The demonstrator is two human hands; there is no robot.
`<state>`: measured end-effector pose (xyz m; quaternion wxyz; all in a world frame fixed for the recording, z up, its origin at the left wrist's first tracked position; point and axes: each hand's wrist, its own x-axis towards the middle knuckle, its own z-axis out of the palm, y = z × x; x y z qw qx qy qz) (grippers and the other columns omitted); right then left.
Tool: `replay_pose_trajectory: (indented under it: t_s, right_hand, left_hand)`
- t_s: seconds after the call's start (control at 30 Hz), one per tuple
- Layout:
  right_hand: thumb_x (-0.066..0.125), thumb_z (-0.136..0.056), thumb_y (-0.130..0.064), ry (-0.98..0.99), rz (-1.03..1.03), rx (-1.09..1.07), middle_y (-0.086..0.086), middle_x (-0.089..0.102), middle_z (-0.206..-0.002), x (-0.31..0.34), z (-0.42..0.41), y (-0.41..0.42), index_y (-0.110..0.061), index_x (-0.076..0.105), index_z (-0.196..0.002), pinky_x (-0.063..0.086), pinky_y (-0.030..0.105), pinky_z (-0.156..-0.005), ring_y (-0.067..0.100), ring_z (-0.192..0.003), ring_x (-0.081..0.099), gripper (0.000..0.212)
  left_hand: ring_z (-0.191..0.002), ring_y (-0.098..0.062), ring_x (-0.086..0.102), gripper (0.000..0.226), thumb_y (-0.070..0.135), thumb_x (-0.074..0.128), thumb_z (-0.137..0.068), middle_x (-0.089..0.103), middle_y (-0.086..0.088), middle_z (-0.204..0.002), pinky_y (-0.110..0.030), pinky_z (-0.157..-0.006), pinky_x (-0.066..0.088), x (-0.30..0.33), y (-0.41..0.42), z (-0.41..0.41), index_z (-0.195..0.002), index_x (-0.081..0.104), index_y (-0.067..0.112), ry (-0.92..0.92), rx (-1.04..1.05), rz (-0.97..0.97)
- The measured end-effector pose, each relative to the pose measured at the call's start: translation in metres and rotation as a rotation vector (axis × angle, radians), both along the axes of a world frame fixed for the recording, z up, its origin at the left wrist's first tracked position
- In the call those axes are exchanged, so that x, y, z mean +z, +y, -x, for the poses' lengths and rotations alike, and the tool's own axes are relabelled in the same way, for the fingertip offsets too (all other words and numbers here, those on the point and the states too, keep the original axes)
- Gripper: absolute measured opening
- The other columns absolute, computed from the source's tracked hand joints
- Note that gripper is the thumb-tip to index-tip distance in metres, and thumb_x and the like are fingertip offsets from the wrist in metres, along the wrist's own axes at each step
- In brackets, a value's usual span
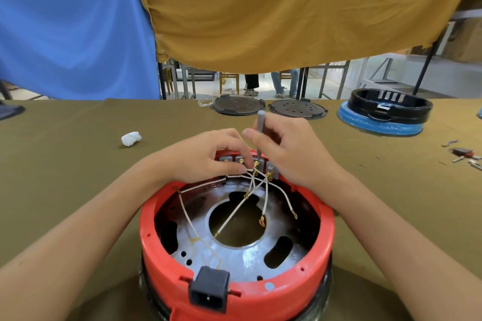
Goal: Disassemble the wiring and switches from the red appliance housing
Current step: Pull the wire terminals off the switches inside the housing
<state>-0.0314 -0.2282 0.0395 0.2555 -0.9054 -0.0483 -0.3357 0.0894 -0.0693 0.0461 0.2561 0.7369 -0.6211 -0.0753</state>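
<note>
The round red appliance housing (323, 237) sits upside down in front of me, its metal inner plate exposed. Several white wires (236, 212) with brass terminals run from grey switch blocks (271, 168) at the far rim across the opening. A black power socket (209, 292) sits in the near rim. My left hand (203, 156) pinches a white wire beside the switches. My right hand (289, 148) holds a thin grey screwdriver (260, 125) upright, tip down at a switch terminal.
A white crumpled wad (131, 138) lies at the left on the olive cloth. Two dark round plates (238, 105) and a black ring on a blue base (386, 112) stand at the back. Small loose parts (464, 155) lie at the right edge.
</note>
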Motion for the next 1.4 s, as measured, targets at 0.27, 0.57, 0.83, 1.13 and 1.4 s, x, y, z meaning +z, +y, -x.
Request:
replay_pose_trajectory:
  t_s: [0.27, 0.57, 0.83, 1.13, 1.4]
  right_hand:
    - [0.06, -0.099, -0.032, 0.044, -0.173, -0.004, -0.01, 0.052, -0.056, 0.003, -0.005, -0.001, -0.014, 0.059, -0.074, 0.043, 0.026, -0.054, 0.007, -0.051, 0.046, 0.031]
    - [0.061, -0.099, -0.03, 0.143, -0.561, -0.031, -0.008, 0.053, -0.05, 0.002, -0.015, -0.012, -0.012, 0.064, -0.08, 0.036, 0.012, -0.043, 0.002, -0.041, 0.044, 0.026]
    - [0.061, -0.099, -0.032, 0.215, -0.731, 0.011, -0.002, 0.051, -0.051, -0.004, -0.015, -0.02, -0.009, 0.062, -0.079, 0.033, 0.017, -0.043, 0.009, -0.04, 0.038, 0.031]
    - [0.06, -0.099, -0.032, -0.013, -0.13, 0.032, 0.007, 0.058, -0.062, 0.0, -0.004, -0.007, -0.009, 0.062, -0.076, 0.042, 0.035, -0.058, 0.022, -0.058, 0.052, 0.032]
    - [0.06, -0.1, -0.025, 0.111, -0.568, 0.036, 0.0, 0.052, -0.053, -0.002, -0.014, -0.017, 0.004, 0.061, -0.083, 0.035, 0.014, -0.043, 0.005, -0.041, 0.041, 0.034]
  left_hand:
    - [-0.111, -0.005, 0.057, 0.012, 0.026, 0.069, -0.092, 0.058, 0.008, -0.117, -0.031, -0.105, 0.04, -0.001, 0.0, 0.0, -0.102, 0.072, 0.031, 0.009, 0.005, -0.001]
    - [-0.116, -0.006, 0.056, 0.011, 0.026, 0.068, -0.093, 0.057, 0.007, -0.118, -0.029, -0.105, 0.037, 0.001, 0.001, 0.002, -0.101, 0.072, 0.032, 0.01, 0.013, -0.023]
    - [-0.111, -0.007, 0.058, 0.011, 0.027, 0.068, -0.092, 0.057, 0.007, -0.117, -0.028, -0.102, 0.038, 0.001, 0.001, 0.001, -0.1, 0.072, 0.034, 0.018, 0.011, -0.02]
    - [-0.111, -0.004, 0.057, 0.012, 0.029, 0.069, -0.091, 0.058, 0.011, -0.116, -0.031, -0.104, 0.041, -0.001, 0.001, -0.001, -0.102, 0.073, 0.034, 0.008, 0.014, -0.004]
    - [-0.115, -0.008, 0.057, 0.012, 0.028, 0.069, -0.092, 0.058, 0.009, -0.117, -0.03, -0.104, 0.039, 0.0, 0.002, 0.0, -0.1, 0.073, 0.035, 0.018, 0.008, -0.017]
